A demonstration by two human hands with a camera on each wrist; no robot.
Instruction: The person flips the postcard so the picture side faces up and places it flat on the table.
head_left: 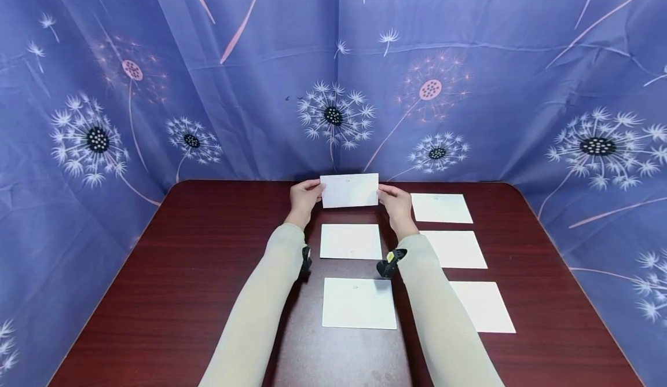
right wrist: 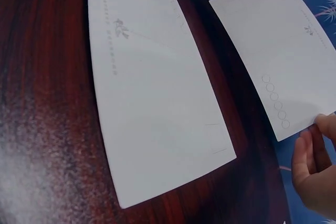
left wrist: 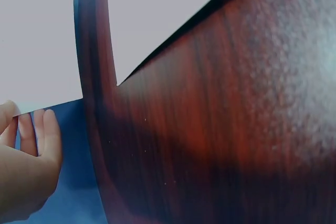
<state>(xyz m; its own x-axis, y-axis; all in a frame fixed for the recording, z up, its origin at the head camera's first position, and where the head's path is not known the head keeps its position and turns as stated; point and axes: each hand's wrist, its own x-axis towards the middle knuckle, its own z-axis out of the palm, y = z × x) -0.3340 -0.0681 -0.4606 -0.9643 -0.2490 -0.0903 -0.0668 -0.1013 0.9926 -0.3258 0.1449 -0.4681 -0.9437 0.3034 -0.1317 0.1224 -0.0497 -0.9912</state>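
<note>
By L hand (head_left: 304,199), L end of white card (head_left: 350,192) is pinched, card being held up at table's (head_left: 224,248) far edge; R end's pinched by R hand (head_left: 397,206). Positioning step prob. in hand; level 2-handed support called for next.

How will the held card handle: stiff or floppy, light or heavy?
The held card is probably fairly stiff: it spans from left hand to right hand without obvious sag. Likely light, being thin and pinched only at its ends.

Held card (left wrist: 39,45) cropped by left wrist view's edge.
</note>
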